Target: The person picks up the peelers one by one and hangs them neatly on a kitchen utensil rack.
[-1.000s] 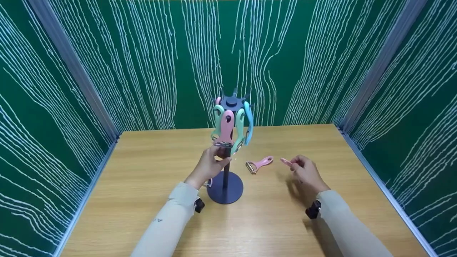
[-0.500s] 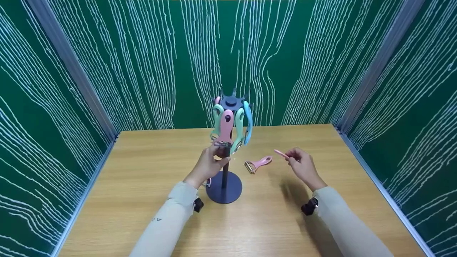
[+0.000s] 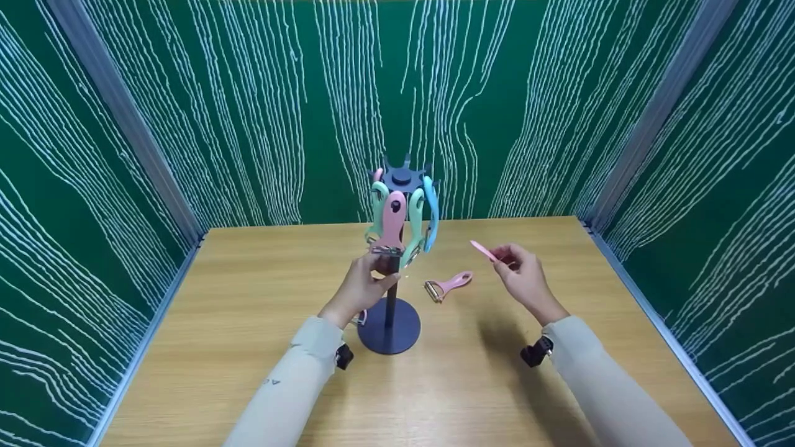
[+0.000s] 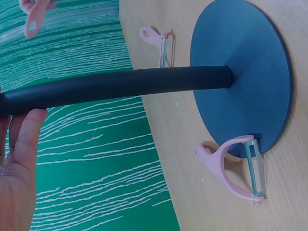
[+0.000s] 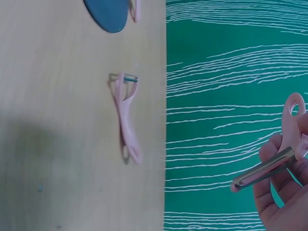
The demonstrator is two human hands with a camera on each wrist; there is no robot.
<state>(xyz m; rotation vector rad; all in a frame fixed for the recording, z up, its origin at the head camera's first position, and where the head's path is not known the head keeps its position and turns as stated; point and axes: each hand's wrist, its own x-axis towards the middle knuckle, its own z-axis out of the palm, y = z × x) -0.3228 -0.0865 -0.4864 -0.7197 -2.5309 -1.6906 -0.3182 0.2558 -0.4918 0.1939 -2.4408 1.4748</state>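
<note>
My left hand (image 3: 358, 290) grips the upright pole (image 4: 144, 86) of a dark stand, just under the hanging peelers. Raised above the table on the right, my right hand (image 3: 526, 280) pinches a pink peeler (image 3: 482, 251); its metal blade (image 5: 264, 169) shows in the right wrist view. From the stand's hooked top (image 3: 402, 179) hang a pink peeler (image 3: 394, 217), green peelers (image 3: 415, 226) and a blue peeler (image 3: 431, 214). Another pink one is partly hidden behind them. Between stand and right hand, a pink peeler (image 3: 456, 281) lies on the table.
Beside the stand's round base (image 3: 405, 332), on its left, lies a further pink peeler (image 4: 216, 162), mostly hidden by my left arm in the head view. Green walls with white lines (image 3: 248, 112) enclose the wooden table (image 3: 261, 273) at the back and sides.
My right hand has risen and moved forward and slightly left with the pink peeler, toward the stand. The left hand keeps its hold on the pole.
</note>
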